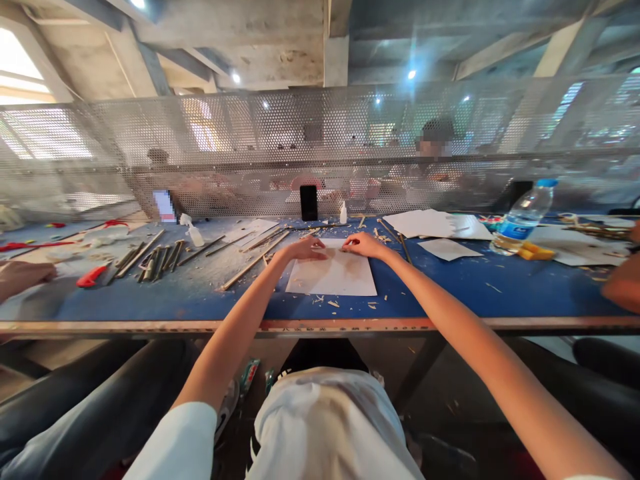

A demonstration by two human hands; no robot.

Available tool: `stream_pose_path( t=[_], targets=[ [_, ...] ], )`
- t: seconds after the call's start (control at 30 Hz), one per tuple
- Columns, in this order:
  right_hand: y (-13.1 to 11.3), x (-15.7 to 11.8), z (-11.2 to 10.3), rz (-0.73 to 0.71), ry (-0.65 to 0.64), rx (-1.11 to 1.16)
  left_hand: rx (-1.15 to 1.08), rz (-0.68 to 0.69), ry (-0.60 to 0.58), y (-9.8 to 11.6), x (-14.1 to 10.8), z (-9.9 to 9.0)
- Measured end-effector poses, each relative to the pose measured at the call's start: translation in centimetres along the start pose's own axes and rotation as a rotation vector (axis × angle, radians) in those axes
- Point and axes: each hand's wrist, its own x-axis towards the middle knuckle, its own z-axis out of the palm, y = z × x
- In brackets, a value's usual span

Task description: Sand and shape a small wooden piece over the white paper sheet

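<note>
- Straight ahead of us, at twelve o'clock from our body, a plain white sheet (340, 285) lies flat on a blue table (430, 297).
- Taking the sheet's middle as the clock's centre, our left hand (304, 248) is at ten o'clock, fingers reaching inward and loosely curved. Our right hand (364, 245) is at two o'clock, its fingertips drawn close together. The hands are apart; we cannot tell whether either pinches something small.
- We judge the sheet light, thin and bendable, likely to slide under a sideways push and quick to crease or tear if tugged.
- The best hold, we think, is at the free near corners, at five and seven o'clock, thumb above and fingers beneath. A palm laid flat should steady it without wrinkling it.
- Pale wood shavings (333, 304) are scattered at six o'clock, just beside the near edge; we expect such bits could catch underneath.
- Farther out, dark sticks (161, 260) lie at nine o'clock, a black phone (309, 203) stands just before twelve, and a blue-capped water bottle (523, 217) stands between two and three.
</note>
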Motion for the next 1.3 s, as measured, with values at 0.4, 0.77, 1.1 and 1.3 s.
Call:
stream_pose_path(
  t=[0.4,0.77,1.1,1.3],
  targets=[
    [0.1,-0.1,-0.1,-0.030,-0.054,-0.009,-0.001,-0.013,0.003,-0.2,0.2,0.1],
    [-0.5,-0.4,-0.5,-0.035,-0.008,-0.023,-0.036,0.000,-0.010,-0.7,0.3,0.3],
    [0.1,-0.1,0.0,-0.040,0.022,-0.063,0.006,-0.031,-0.012,0.5,-0.2,-0.2],
    [0.0,-0.1,0.3,-0.037,0.023,-0.084,-0.002,-0.076,-0.022,1.7,-0.7,-0.5]
  ],
)
